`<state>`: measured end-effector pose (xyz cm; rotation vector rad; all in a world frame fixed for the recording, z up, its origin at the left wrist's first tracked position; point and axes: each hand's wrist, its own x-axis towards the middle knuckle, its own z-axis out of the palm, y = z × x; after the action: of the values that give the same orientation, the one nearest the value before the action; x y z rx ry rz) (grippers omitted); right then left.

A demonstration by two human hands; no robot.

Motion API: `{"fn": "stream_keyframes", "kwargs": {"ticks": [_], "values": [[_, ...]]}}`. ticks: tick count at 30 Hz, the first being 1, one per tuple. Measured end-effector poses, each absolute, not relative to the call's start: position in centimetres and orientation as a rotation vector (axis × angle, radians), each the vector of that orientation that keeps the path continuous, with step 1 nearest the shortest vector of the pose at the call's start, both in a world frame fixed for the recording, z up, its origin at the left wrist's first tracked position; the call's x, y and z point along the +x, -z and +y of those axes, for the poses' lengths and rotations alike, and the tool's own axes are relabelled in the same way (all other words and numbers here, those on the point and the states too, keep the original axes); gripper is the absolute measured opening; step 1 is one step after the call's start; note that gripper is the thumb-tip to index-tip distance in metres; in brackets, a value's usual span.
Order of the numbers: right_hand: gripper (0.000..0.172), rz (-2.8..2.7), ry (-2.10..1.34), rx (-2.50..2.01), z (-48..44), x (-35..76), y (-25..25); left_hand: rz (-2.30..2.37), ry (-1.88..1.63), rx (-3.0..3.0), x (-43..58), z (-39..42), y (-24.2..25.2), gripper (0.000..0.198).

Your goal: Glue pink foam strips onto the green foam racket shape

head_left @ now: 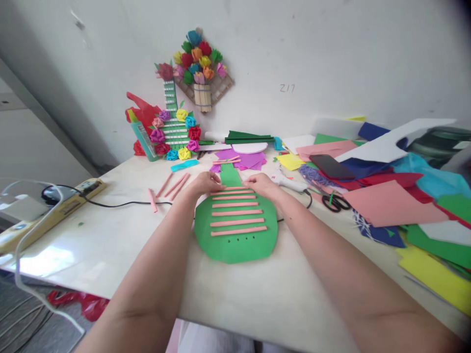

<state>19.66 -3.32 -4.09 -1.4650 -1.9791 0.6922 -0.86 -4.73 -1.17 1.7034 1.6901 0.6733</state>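
A green guitar-shaped paper cutout lies on the table with several pink rolled paper sticks set across it in rows. Where its neck meets the body, the topmost pink paper stick stretches between my hands. My left hand is closed in a pinch at the stick's left end. At the right end, the fingers of my right hand pinch it too. Small dark holes show near the lower part of the cutout. More loose pink sticks lie left of my left hand.
A finished paper guitar with flowers leans by a glue bottle. To the right are a white glue gun, black scissors, a phone and piled coloured paper. A power strip and cables run along the left.
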Motion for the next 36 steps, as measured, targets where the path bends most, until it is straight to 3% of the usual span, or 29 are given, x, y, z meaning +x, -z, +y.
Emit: {"fn": "stream_keyframes", "kwargs": {"ticks": [13,20,26,36], "values": [[0.015,-2.056,-0.641,-1.533,-3.0,18.9,4.0,1.74,-0.651,1.702,-1.0,-4.4,1.4,0.037],[0.018,-2.002,-0.65,-1.505,-3.0,18.9,4.3,1.809,-0.612,1.664,-0.9,-4.7,0.9,0.049],[0.01,-1.996,-0.67,-1.454,-2.8,18.9,4.6,1.855,-0.572,1.65,-0.6,-4.9,0.3,0.054],[0.02,-1.876,-0.67,-1.541,-2.5,18.9,4.3,1.846,-0.501,1.676,-0.3,-5.5,-0.2,0.062]]}}
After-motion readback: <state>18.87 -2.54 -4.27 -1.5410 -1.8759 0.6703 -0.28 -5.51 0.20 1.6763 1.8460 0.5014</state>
